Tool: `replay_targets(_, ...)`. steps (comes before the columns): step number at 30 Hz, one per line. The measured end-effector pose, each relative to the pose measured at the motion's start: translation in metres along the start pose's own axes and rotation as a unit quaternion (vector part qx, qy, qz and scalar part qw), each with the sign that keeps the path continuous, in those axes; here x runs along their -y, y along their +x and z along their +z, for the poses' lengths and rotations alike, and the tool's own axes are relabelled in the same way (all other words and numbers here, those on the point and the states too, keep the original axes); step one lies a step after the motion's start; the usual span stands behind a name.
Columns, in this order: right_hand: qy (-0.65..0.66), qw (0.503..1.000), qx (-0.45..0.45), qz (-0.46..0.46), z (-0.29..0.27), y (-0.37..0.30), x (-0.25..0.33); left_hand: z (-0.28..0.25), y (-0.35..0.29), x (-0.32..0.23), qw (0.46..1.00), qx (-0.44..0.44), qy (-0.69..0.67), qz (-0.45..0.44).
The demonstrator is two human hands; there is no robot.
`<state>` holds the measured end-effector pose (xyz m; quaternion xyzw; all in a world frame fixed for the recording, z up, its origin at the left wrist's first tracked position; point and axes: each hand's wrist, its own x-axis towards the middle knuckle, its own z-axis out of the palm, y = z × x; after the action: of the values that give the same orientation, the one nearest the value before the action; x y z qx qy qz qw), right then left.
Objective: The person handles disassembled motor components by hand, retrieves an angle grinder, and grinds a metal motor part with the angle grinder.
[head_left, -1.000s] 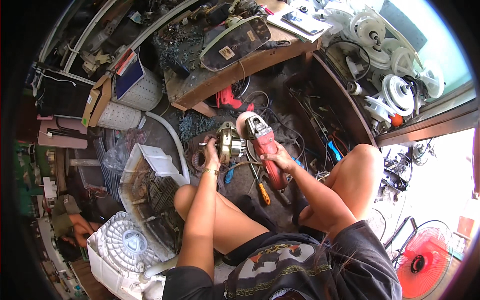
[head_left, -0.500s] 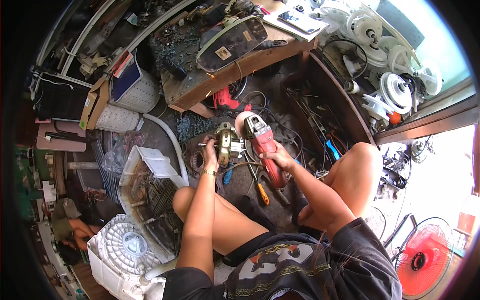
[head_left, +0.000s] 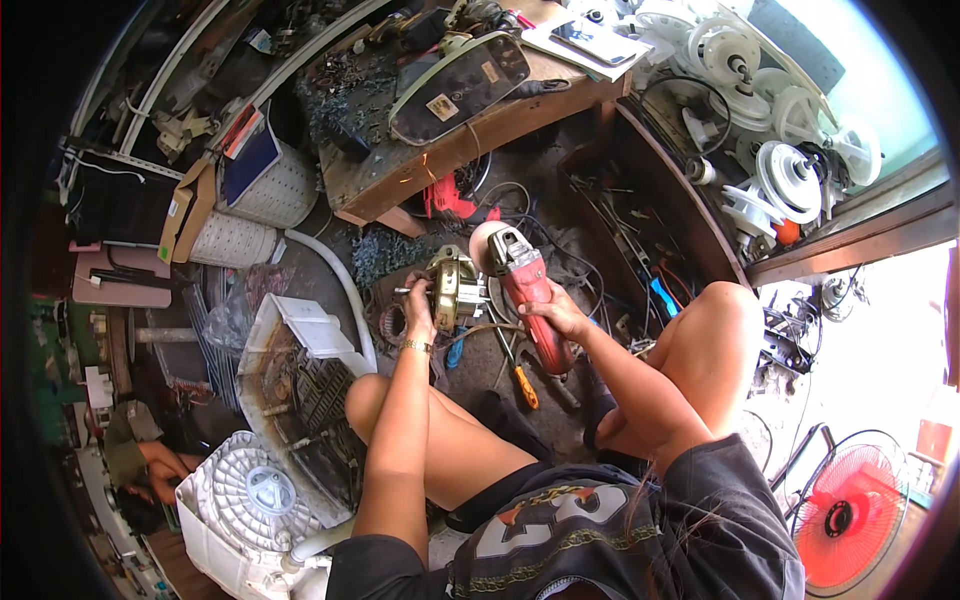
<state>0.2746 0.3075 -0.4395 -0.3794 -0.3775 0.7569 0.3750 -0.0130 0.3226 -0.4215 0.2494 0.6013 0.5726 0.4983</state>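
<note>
My right hand (head_left: 562, 312) is wrapped round the body of a red angle grinder (head_left: 528, 284). The grinder's pale disc (head_left: 488, 243) touches or nearly touches the upper edge of a small electric motor (head_left: 456, 292) with a brass-coloured metal housing; a few orange sparks show above, in front of the wooden bench. My left hand (head_left: 419, 312) grips the motor from its left side, by the thin shaft that sticks out. Part of the motor's near side and some of my left fingers are hidden. An orange-handled screwdriver (head_left: 526, 388) lies on the floor below the grinder.
A wooden bench (head_left: 400, 178) with metal scraps stands ahead, a red power drill (head_left: 447, 198) under it. Cables cross the floor. A brown tool bin (head_left: 690, 195) is at right, a white washing machine tub (head_left: 250, 490) at lower left, a red fan (head_left: 845, 515) at lower right.
The sparks by the bench have shifted slightly. Both hands, the motor and the grinder stay almost where they were; the whole view has moved a touch.
</note>
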Motion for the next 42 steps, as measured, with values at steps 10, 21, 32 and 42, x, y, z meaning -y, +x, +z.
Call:
replay_targets(10, 0.009, 1.000, -0.002, 0.004, 0.001, -0.003, 0.007, -0.007, 0.009, 0.005, 0.998, -0.026, -0.027, -0.057)
replay_targets(21, -0.005, 1.000, 0.012, 0.015, 0.001, -0.003, 0.003, 0.004, -0.003, -0.009, 0.999, -0.022, -0.019, -0.037)
replay_targets(32, -0.006, 1.000, 0.010, 0.001, 0.003, -0.002, 0.007, -0.009, 0.010, 0.003, 0.995, -0.024, -0.030, -0.092)
replay_targets(42, -0.002, 1.000, 0.007, 0.022, -0.003, 0.001, 0.001, -0.012, 0.013, 0.002, 0.995, -0.050, -0.014, -0.089)
